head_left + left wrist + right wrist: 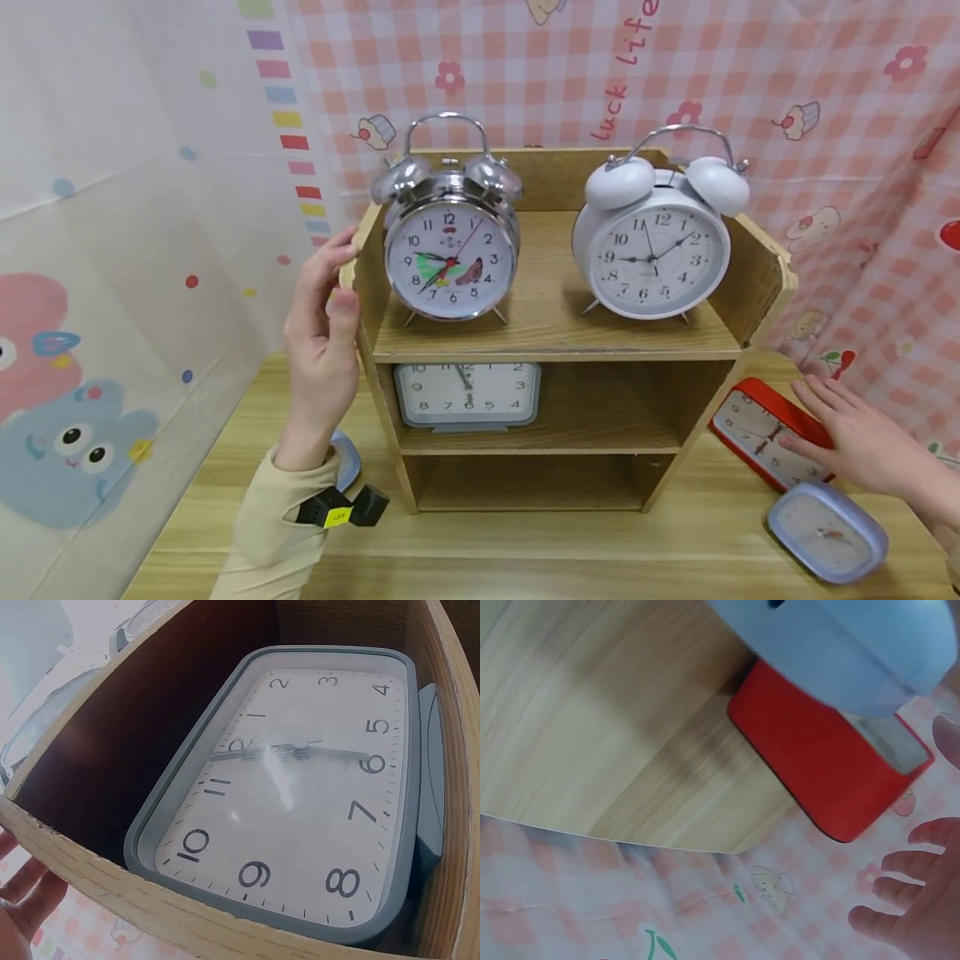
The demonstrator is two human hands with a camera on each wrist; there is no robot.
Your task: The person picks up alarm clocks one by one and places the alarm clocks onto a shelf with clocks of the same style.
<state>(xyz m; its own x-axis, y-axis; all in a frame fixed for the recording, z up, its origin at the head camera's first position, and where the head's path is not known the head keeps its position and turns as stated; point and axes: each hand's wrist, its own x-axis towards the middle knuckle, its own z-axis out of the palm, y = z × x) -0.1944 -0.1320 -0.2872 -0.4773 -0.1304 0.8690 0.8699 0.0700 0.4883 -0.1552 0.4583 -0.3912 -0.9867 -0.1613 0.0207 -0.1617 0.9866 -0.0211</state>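
Note:
My left hand (322, 350) is at the left side panel of a small wooden shelf (555, 342), its fingers and thumb loosely bent by the panel's edge. Over a red rectangular clock (757, 437) on the right, my right hand (862, 433) reaches with fingers extended. In the right wrist view those fingers (911, 889) are spread, apart from the red clock (810, 750). A light blue clock (828, 533) lies in front of it, face up. On the shelf top stand a silver twin-bell clock (450, 258) and a white twin-bell clock (660, 258).
A grey-blue rectangular clock (467, 396) stands in the left part of the middle compartment. Part of a light blue object (347, 461) shows behind my left wrist. The wooden table (525, 554) carries the shelf, and a checked pink cloth (540, 75) hangs behind.

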